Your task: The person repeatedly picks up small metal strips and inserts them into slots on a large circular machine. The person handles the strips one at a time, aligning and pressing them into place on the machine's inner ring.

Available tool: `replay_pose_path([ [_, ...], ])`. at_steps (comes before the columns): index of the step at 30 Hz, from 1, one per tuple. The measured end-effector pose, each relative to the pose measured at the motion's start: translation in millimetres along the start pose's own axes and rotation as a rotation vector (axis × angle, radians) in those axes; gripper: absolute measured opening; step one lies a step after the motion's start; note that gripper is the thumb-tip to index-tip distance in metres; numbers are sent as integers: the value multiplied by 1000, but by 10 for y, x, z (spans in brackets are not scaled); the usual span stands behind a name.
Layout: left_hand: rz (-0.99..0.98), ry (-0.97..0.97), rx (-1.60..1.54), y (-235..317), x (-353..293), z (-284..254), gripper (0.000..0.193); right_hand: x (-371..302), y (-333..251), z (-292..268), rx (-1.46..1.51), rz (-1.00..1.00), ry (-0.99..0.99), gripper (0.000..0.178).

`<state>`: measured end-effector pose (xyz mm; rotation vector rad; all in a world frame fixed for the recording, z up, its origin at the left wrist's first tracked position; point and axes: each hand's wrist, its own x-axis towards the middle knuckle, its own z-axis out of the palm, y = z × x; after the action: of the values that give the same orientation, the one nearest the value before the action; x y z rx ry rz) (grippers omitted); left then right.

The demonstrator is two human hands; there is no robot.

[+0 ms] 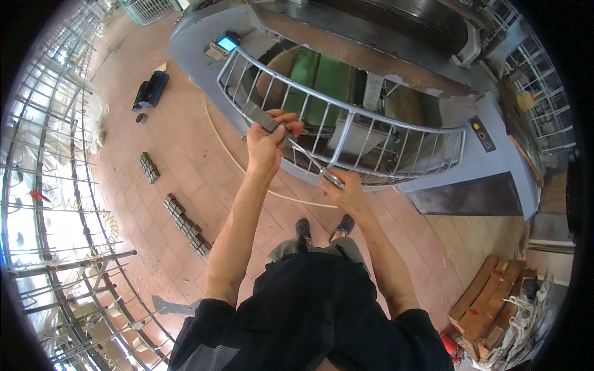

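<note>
My left hand (267,145) is closed round a grey rectangular block (261,117), with its fingers curled over the far side. Lower and to the right, my right hand (346,190) grips the handle of a slim metal tool (307,153). The tool's thin shaft points up and left, and its tip meets the block's near end or lies close to it; the exact contact and the tool's kind cannot be made out. Both hands are held in front of a silvery barred rail (346,127) on a large grey machine (207,46).
Rows of similar grey blocks (185,224) lie on the tiled floor to the left, near a dark blue-black object (150,90). Wire racks (59,204) line the left side. Wooden boards (492,300) and white cords sit at lower right. Buttons on a panel (481,133) face me.
</note>
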<state>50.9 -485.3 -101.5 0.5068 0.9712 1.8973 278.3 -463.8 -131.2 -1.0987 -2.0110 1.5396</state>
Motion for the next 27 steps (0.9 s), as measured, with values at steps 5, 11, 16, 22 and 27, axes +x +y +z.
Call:
replay_pose_path([
  [5,121,0,349,136,70,-194,38,106,-208,140,-43,-62,39,24],
  [11,111,-83,587,309,175,-345,45,292,-426,229,24,-112,101,26],
  [16,5,7,283,330,224,-266,52,303,-465,164,-47,-141,92,23],
  [22,-100,47,-94,447,367,-207,54,205,-305,74,-139,-287,97,19],
  [27,-194,-120,-14,310,431,46,42,296,262,-77,-197,-413,375,29],
])
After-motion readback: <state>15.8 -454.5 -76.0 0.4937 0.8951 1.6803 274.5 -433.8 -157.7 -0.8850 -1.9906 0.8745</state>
